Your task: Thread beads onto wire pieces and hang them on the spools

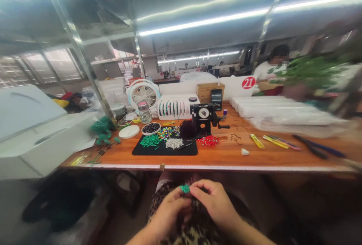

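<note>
Two hands: your left hand, grip closed on the green piece; your right hand, fingertips pinching its edge.
Green piece: between them, over your lap.
Black mat: on the bench, eleven o'clock from your hands.

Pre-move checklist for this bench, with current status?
1. Green piece held between left hand and right hand: ok.
2. Grip on it firm: cannot tell, mostly hidden by the fingers.
3. Black beads inside their dish: ok.
4. Red pile on the mat: not ok, it lies on the table to the mat's right.
5. Mat free of tools: not ok, a thin dark tool lies beside the white beads.
6. Pliers off the mat: ok.
</note>
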{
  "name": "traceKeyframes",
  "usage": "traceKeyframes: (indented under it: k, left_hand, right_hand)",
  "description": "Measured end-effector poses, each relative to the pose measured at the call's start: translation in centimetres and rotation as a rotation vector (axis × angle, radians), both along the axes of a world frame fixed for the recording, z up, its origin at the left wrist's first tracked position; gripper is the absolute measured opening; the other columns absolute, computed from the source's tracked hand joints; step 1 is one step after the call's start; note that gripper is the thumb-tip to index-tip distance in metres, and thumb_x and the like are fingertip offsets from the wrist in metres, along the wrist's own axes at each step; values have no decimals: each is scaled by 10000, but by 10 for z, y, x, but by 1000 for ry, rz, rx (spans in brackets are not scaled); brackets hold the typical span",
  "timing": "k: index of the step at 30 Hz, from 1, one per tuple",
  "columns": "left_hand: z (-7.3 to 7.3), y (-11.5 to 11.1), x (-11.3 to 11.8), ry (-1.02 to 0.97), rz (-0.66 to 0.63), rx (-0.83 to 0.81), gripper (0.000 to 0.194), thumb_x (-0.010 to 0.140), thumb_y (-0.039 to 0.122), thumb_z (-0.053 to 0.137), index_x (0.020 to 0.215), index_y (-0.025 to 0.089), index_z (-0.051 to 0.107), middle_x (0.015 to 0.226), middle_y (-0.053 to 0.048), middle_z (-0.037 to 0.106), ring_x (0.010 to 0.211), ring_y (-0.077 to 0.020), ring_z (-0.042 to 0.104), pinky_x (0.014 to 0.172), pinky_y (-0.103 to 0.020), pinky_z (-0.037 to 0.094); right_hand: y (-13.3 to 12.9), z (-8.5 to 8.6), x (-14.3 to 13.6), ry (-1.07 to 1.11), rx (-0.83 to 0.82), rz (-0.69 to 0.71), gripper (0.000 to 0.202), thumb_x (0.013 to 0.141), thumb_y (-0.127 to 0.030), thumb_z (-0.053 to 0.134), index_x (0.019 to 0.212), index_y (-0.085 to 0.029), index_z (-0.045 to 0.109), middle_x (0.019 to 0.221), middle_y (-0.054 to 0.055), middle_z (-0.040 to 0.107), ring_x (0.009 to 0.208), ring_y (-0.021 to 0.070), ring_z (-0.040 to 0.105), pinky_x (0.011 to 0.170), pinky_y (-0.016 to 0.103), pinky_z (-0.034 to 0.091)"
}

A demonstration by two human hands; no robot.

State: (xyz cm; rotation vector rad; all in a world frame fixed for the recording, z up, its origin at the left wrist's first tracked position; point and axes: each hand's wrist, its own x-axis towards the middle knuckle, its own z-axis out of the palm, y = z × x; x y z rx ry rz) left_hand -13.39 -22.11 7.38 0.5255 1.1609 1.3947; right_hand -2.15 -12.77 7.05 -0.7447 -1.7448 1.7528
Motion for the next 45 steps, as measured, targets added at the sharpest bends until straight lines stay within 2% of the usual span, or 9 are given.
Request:
traceKeyframes:
  k: [6,11,18,26,29,31,35,40,45]
  left_hand:
    - [-6,1,-1,-13,95,0,308,671,374,691,710,183,453,507,62,412,386,-68,369,334,-175,224]
    - [-6,1,0,-11,174,45,403,628,413,738,641,187,405,494,75,368,391,-57,362,339,-165,214]
    - [-1,1,0,-46,231,41,429,603,409,765,604,179,403,480,78,357,376,-42,329,350,-170,187]
    - [-1,1,1,-35,269,-9,433,567,416,787,624,174,432,453,76,382,388,-45,334,391,-171,230]
    - [3,2,1,1,273,-1,445,551,433,793,631,169,444,447,86,366,399,-39,314,403,-166,244]
    - [4,1,1,42,263,11,441,550,433,794,631,163,455,458,83,377,412,-38,316,410,-165,257]
    - [1,-1,-1,103,226,3,405,589,439,768,676,164,484,471,75,415,400,-50,341,403,-178,267]
    - [-5,-3,-3,105,168,7,360,660,447,720,749,168,511,457,64,448,393,-60,353,412,-186,250]
    - [-3,-5,-1,192,207,85,330,687,431,714,748,164,531,565,37,504,503,-73,420,492,-187,314]
  right_hand:
    - [1,-4,-1,19,-16,3,310,726,-445,636,697,-143,699,685,58,694,676,209,612,637,274,471]
    - [2,-10,0,27,-38,-14,412,729,-545,620,704,-145,718,715,69,693,691,205,590,642,274,448]
    - [1,-18,-1,82,-102,82,427,702,-557,650,686,-138,731,599,56,631,610,171,558,587,264,430]
    - [-5,-11,-1,182,-200,400,334,793,-417,607,714,-116,726,649,69,674,661,173,615,658,270,443]
    - [-4,-9,-1,146,-126,406,310,770,-396,627,690,-114,730,607,40,643,548,106,531,551,211,380]
    - [-3,-10,-2,124,-110,428,297,755,-382,637,664,-114,726,499,-9,545,453,61,408,465,188,293]
    - [-1,-15,-6,140,-197,507,289,748,-371,633,655,-112,719,400,-59,374,387,44,278,403,204,176]
    - [1,-19,-8,130,-287,486,285,739,-364,625,635,-107,691,391,-56,388,362,44,263,391,219,147]
    - [-2,-16,-8,80,-312,333,356,752,-452,595,611,-125,611,388,-77,326,362,47,223,393,219,146]
